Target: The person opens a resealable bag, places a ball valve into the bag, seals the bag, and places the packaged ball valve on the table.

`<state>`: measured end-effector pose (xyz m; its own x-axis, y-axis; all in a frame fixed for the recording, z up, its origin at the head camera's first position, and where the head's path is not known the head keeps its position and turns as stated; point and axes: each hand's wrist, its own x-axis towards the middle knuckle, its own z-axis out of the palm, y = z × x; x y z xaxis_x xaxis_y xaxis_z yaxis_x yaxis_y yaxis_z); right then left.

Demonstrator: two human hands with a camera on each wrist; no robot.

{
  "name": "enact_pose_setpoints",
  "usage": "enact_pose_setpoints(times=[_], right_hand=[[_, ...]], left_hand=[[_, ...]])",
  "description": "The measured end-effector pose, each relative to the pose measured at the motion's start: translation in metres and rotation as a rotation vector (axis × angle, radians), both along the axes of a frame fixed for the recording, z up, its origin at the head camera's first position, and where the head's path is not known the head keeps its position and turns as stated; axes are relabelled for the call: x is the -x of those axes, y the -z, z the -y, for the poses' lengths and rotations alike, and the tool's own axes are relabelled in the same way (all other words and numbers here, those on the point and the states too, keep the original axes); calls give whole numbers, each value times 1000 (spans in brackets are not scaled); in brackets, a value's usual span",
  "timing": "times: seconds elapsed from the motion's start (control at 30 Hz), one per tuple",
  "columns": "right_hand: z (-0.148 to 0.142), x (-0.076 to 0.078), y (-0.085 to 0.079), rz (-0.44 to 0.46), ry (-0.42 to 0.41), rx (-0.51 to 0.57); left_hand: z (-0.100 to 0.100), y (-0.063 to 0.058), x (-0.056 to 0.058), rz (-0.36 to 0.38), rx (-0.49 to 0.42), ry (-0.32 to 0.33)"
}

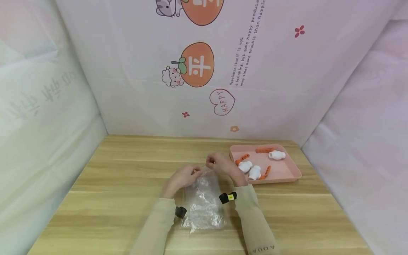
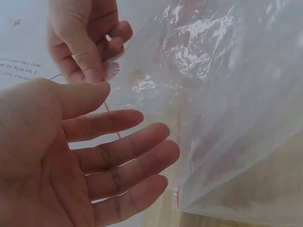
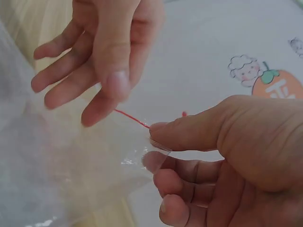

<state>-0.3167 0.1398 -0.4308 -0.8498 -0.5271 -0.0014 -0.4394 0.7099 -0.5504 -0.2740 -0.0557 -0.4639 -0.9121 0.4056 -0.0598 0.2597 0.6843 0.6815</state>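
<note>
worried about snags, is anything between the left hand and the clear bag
Nothing visible blocks the left hand from the clear bag, whose edge the right hand pinches; the pink tray lies off to the right.

Head view looks forward and down; close wrist views share the bag (image 2: 222,104).

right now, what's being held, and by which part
The right hand pinches the clear rectangular plastic bag by a corner at its red-lined edge; the left hand grips nothing.
</note>
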Motion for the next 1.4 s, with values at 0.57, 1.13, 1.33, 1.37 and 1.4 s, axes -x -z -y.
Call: enact_pose_setpoints(times=[0.57,1.13,1.33,1.37,1.4], right_hand=[[14,-36,-43,-504,-39,184],[23,-53,-52,-654,-51,256],[24,-53,-53,-723,-74,270],[24,-52,-53,-731,-80,274],[24,-52,-53,-739,-85,276]], left_hand=[[1,-13,2,-111,-320,-165],[-7,-32,-9,-222,-583,-148],[-7,-40,-10,-245,-701,-133],[-7,-41,-11,-251,-716,-131],[-6,-42,-11,-249,-726,-133]])
